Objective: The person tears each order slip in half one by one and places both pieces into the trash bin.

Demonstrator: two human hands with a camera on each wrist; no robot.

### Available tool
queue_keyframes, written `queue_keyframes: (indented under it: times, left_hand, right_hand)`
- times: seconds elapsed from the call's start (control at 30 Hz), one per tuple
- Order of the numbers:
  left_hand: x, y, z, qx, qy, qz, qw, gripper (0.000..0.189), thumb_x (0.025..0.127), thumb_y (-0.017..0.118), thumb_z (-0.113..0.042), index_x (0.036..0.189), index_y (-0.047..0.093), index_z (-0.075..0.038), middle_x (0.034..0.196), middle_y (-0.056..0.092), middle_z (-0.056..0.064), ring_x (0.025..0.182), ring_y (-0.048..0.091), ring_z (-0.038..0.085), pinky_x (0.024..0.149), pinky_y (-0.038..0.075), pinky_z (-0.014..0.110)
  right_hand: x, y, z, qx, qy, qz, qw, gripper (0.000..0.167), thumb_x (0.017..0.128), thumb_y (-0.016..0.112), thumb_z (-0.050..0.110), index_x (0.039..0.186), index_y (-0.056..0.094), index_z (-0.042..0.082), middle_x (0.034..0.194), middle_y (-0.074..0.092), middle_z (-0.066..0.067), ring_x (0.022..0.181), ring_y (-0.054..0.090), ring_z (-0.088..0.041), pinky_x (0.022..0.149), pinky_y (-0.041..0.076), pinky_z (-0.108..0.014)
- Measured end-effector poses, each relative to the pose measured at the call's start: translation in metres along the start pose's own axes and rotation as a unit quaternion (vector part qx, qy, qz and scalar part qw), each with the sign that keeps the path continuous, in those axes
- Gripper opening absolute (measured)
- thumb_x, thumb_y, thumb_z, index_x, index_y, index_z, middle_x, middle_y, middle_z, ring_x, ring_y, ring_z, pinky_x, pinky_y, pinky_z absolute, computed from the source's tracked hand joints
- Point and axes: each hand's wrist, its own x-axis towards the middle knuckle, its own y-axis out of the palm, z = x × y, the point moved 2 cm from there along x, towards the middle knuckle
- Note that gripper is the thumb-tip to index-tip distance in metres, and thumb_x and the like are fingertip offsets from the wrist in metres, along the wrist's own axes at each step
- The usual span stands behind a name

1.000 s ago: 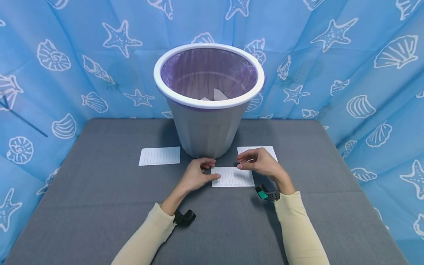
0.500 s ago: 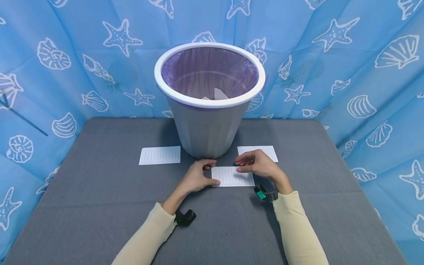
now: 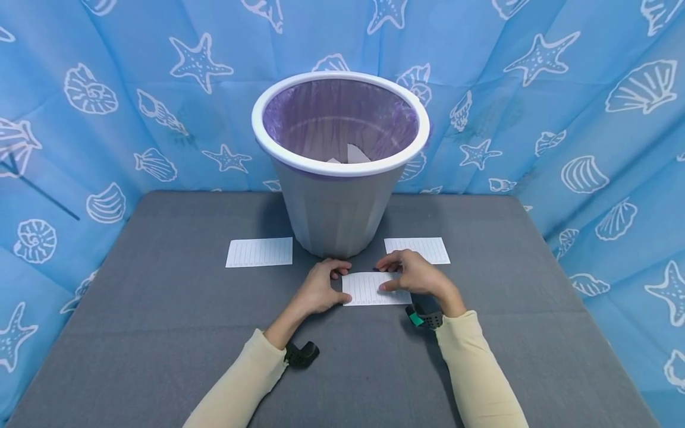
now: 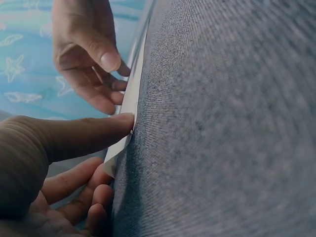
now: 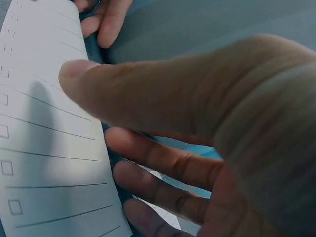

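Note:
A white checklist sheet with ruled lines and small boxes lies on the grey cloth before the bin. My left hand holds its left end. In the left wrist view, the left thumb presses on the paper while the fingertips meet a corner that curls up. Over the sheet's right part is my right hand, its fingers loosely bent. The right thumb hovers above the paper and casts a shadow on it in the right wrist view. The other right fingers are along the far edge.
A grey bin with a white rim and purple liner stands at the back, with pieces of paper inside. Similar sheets lie at left and right on the grey table. A blue seashell curtain hangs behind.
My right hand has moved a little left and toward me over the sheet. The left thumb has slid slightly toward the near left corner, and the sheet's far edge now bows up.

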Motion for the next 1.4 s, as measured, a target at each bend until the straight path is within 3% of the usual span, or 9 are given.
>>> queue_keyframes:
  times: [0.23,0.57,0.9,1.07,1.4]
  left_hand:
    - [0.000,0.000,0.001,0.000,-0.007,0.000,1.0000,0.058,0.071,0.089,0.002,0.125,0.067,-0.001,0.106,0.064,0.006,0.095,0.055,0.023,0.087,0.046,0.038]
    - [0.001,-0.002,0.001,-0.005,-0.014,0.003,0.9999,0.056,0.071,0.088,0.002,0.123,0.069,-0.002,0.105,0.064,0.004,0.094,0.055,0.022,0.086,0.046,0.036]
    - [0.001,-0.003,0.001,-0.007,-0.018,0.004,0.9998,0.051,0.073,0.086,0.002,0.121,0.070,-0.002,0.104,0.064,0.005,0.095,0.056,0.022,0.086,0.046,0.037]
    - [0.001,-0.002,0.003,-0.016,-0.017,0.001,0.9997,0.041,0.080,0.082,-0.003,0.120,0.071,-0.002,0.103,0.064,0.005,0.094,0.056,0.022,0.084,0.046,0.038]
    - [0.003,-0.011,0.001,-0.113,0.030,0.000,0.9932,0.028,0.092,0.075,-0.011,0.116,0.072,0.004,0.105,0.070,0.013,0.090,0.063,0.019,0.079,0.050,0.030]
  right_hand:
    - [0.003,0.004,0.000,-0.025,0.007,-0.005,0.9997,0.033,0.078,0.088,0.006,0.107,0.074,-0.003,0.096,0.070,-0.007,0.085,0.062,-0.019,0.079,0.051,-0.037]
    - [0.006,0.007,0.002,0.017,0.013,-0.024,0.9995,0.014,0.080,0.079,-0.007,0.091,0.074,-0.001,0.077,0.060,-0.001,0.069,0.054,-0.014,0.064,0.045,-0.028]
    - [0.006,0.008,0.005,0.036,0.028,-0.008,0.9989,0.010,0.085,0.076,-0.006,0.095,0.074,-0.004,0.077,0.064,-0.003,0.068,0.055,-0.013,0.062,0.045,-0.026]
    - [0.004,0.007,0.006,0.023,0.024,-0.009,0.9994,0.006,0.087,0.074,-0.005,0.090,0.076,-0.001,0.077,0.069,-0.002,0.066,0.056,-0.013,0.061,0.046,-0.028]
    - [0.000,0.003,0.023,0.044,-0.018,-0.038,0.9981,0.005,0.091,0.073,0.001,0.091,0.076,0.004,0.078,0.067,-0.002,0.068,0.057,-0.017,0.061,0.045,-0.030]
